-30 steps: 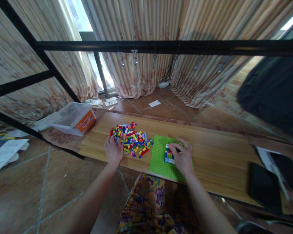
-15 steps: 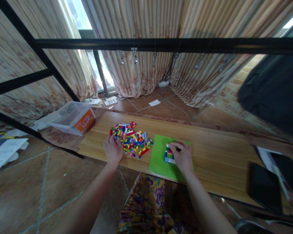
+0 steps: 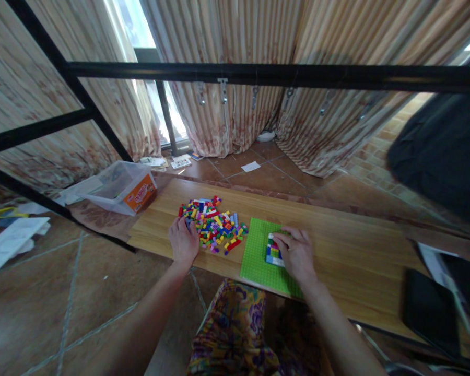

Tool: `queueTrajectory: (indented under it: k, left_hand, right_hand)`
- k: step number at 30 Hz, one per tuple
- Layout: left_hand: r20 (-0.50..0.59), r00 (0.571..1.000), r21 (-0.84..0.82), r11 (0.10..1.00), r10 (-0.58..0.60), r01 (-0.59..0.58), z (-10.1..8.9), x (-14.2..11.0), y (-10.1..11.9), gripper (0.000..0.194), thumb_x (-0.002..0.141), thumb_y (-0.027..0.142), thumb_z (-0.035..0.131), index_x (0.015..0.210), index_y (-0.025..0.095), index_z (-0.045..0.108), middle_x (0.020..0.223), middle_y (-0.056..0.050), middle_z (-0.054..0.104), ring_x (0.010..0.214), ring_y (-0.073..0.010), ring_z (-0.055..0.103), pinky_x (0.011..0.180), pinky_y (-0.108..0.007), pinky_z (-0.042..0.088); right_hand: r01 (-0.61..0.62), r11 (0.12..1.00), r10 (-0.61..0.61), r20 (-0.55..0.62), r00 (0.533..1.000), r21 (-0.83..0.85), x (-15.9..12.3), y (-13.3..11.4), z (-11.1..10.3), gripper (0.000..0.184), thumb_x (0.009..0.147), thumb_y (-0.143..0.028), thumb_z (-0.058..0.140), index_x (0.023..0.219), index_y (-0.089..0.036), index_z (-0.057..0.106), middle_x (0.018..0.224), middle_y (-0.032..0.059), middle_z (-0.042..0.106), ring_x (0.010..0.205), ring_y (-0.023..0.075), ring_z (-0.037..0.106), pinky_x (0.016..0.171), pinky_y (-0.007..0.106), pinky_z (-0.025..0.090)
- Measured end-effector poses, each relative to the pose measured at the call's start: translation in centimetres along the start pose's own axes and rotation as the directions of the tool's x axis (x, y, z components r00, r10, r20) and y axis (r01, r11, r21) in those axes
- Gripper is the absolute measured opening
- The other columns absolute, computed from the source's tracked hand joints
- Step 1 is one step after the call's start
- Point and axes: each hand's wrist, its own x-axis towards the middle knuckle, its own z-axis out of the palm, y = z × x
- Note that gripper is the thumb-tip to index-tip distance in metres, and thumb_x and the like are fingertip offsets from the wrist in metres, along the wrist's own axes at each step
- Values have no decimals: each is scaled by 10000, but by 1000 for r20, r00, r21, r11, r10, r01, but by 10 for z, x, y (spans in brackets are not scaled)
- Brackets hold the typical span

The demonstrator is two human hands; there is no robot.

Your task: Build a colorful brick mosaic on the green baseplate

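At the left edge of a spread pile of colourful toy bricks (image 3: 217, 224), my left hand (image 3: 184, 243) is closed, with a dark bluish brick (image 3: 188, 223) between thumb and fingers. A green studded baseplate (image 3: 253, 261) lies to the right of the pile. On it sits a small build of blue, white, yellow and red bricks (image 3: 274, 255), partly covered by my right hand (image 3: 297, 253). The thumb and fingers of that hand are bent together over the build's upper right part. Whatever is between those fingertips is hidden.
Everything stands on a long wooden board (image 3: 348, 250). Beyond its left end is a clear plastic bin (image 3: 117, 190) with an orange label. A dark tablet-like object (image 3: 431, 310) lies at the right end. A black metal bar (image 3: 266, 74) crosses in front of the curtains.
The view has shifted slightly, moving the scene a little to the right. My right hand has pulled slightly back over the build, with its fingers closer together. My left hand stays by the pile.
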Motion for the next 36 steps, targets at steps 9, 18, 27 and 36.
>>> queueTrajectory:
  k: [9,18,27,36]
  left_hand:
    - [6,1000,0,1000,2,-2,-2,0,2,402,942,358,376,1170,94,576,1241,-229,594,1219,-322,521,1041,-508,394]
    - [19,1000,0,1000,-9,9,-3,0,4,409,941,361,375,1165,86,578,1251,-232,589,1219,-324,519,1044,-500,394]
    - [42,999,-10,1000,-26,27,-4,2,4,385,935,342,387,1165,94,572,1240,-236,587,1212,-330,522,1036,-523,390]
    - [45,999,2,1000,-27,27,-4,2,4,380,934,336,387,1166,99,572,1251,-230,582,1219,-328,516,1047,-520,380]
  right_hand:
    - [-181,975,187,-42,981,127,-3,-2,5,269,889,-402,558,827,-256,775,1039,83,692,995,246,564,906,421,415]
    - [-306,932,318,-32,948,194,-1,-5,-1,294,842,-404,536,775,-207,744,1023,117,688,1012,253,592,961,444,394]
    - [-451,842,447,84,891,295,15,10,-3,401,820,-526,519,859,-196,745,945,103,733,905,252,646,859,409,461]
    - [-412,865,366,202,908,287,17,8,4,308,819,-480,549,745,-262,753,854,35,757,814,215,664,764,345,472]
